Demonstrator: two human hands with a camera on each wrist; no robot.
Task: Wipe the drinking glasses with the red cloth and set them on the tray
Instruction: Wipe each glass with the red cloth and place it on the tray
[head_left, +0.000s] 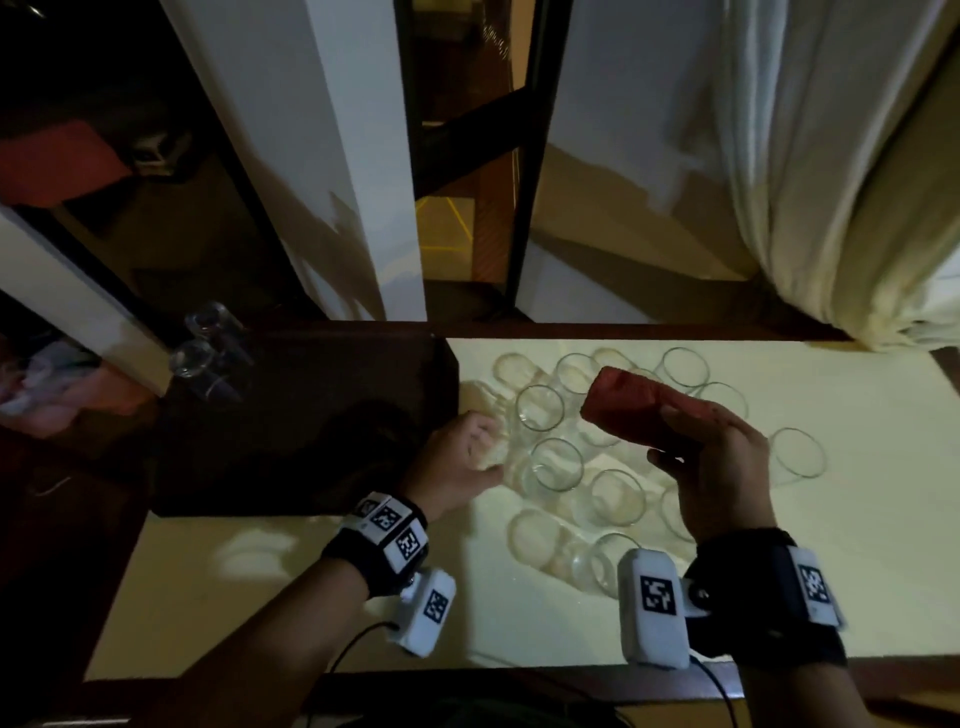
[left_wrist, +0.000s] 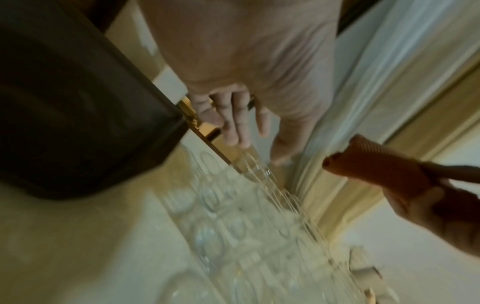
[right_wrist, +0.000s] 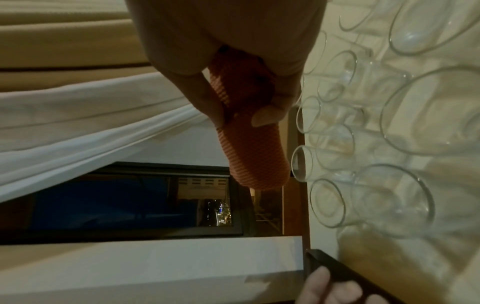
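Several clear drinking glasses (head_left: 556, 462) stand close together on the cream table. A dark tray (head_left: 311, 415) lies to their left, with two glasses (head_left: 208, 343) at its far left corner. My left hand (head_left: 491, 447) hovers at the left edge of the cluster beside the tray, its fingers (left_wrist: 233, 123) straight and holding nothing. Over the middle of the cluster, my right hand (head_left: 675, 441) grips a rolled red cloth (head_left: 639, 405), which sticks out past thumb and fingers (right_wrist: 267, 115). The left wrist view is blurred.
A white curtain (head_left: 831, 182) hangs down to the table's far right corner. Behind the table's far edge are a dark window frame (head_left: 519, 208) and white wall panels. One glass (head_left: 797, 452) stands apart on the right. Bare table surface (head_left: 260, 597) lies near me on the left.
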